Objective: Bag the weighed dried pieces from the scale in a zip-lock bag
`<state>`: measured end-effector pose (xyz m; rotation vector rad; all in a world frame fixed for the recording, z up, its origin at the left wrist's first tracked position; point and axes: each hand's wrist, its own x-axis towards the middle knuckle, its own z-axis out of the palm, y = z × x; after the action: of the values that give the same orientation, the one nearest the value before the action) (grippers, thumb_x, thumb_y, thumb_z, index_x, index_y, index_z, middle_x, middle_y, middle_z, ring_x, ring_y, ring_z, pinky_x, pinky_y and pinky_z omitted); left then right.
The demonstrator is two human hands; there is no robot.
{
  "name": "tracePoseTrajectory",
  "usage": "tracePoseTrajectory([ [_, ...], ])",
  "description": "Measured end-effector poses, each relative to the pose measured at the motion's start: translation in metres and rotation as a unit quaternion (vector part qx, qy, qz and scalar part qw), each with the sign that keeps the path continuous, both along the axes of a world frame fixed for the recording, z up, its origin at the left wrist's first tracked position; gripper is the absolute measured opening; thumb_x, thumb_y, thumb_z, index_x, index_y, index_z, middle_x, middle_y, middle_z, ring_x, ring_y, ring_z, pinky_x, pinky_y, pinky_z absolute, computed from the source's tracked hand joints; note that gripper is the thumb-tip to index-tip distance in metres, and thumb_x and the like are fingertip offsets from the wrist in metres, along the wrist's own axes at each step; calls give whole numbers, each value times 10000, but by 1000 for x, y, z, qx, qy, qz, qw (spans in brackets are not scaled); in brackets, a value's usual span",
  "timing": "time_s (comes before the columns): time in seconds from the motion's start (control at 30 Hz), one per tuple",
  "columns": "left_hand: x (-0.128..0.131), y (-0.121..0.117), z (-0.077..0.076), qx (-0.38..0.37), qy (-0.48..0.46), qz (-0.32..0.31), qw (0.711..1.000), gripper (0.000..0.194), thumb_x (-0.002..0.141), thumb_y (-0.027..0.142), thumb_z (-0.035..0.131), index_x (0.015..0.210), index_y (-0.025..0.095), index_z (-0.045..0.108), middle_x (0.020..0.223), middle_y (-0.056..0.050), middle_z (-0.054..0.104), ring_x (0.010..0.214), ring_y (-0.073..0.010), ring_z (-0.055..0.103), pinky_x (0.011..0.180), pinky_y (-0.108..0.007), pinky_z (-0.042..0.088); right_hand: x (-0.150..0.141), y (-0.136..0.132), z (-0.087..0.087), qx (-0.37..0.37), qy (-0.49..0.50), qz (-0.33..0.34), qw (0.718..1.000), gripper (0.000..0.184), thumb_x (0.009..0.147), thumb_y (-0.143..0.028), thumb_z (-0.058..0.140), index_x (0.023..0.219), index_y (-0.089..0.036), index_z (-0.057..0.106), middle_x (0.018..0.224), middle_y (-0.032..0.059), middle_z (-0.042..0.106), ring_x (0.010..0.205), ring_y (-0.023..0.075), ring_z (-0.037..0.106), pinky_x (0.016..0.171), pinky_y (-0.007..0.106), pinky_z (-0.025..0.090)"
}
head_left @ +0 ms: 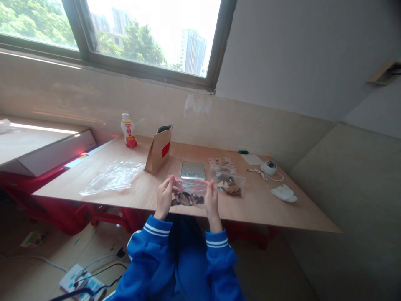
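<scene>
A small clear zip bag (189,193) with dark dried pieces inside is held up over the near edge of the wooden table (266,209). My left hand (164,198) pinches its top left corner, and my right hand (211,199) pinches its top right corner along the red zip strip. Both arms wear blue sleeves with white stripes. Two more filled zip bags (229,184) lie on the table just right of my right hand. A small grey scale (193,170) sits right behind the held bag.
A brown paper pouch (159,149) stands open behind the scale, a small bottle (128,131) at the back left. A pile of clear empty bags (114,177) lies left. A white round device with cord (268,167) and a tissue (284,193) lie right.
</scene>
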<state>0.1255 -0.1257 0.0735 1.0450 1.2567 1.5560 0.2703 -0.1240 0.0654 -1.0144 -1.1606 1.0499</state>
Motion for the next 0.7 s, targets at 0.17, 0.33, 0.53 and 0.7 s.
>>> tracePoseTrajectory([
  [0.17,3,10,7,21,14,-47,999,513,833,569,424,687,141,664,596,-76,688,584,-181,660,581,-266,503,12,8,8,8,-13,2,1000,710,884,-653,192,927,-158,698,710,116,724,708,257,704,655,363,551],
  [0.33,2,19,8,-7,15,-90,996,639,853,606,286,706,125,679,682,-112,711,575,-195,659,539,-291,501,31,15,9,4,-62,-27,998,694,871,-669,196,928,-170,675,566,83,682,555,230,671,545,333,527],
  [0.53,-25,31,-3,35,82,-6,996,599,882,557,231,894,143,664,955,-124,693,790,-219,654,631,-328,515,97,42,3,-25,-127,-191,973,714,841,-699,225,922,-131,650,508,67,647,498,232,632,516,321,483],
  [0.7,-61,57,-24,110,232,287,923,421,848,438,458,1160,163,526,1179,-129,548,1148,-265,489,1002,-449,371,150,68,-16,-24,-282,-333,899,661,828,-672,263,879,-126,631,796,163,697,780,281,654,683,351,478],
])
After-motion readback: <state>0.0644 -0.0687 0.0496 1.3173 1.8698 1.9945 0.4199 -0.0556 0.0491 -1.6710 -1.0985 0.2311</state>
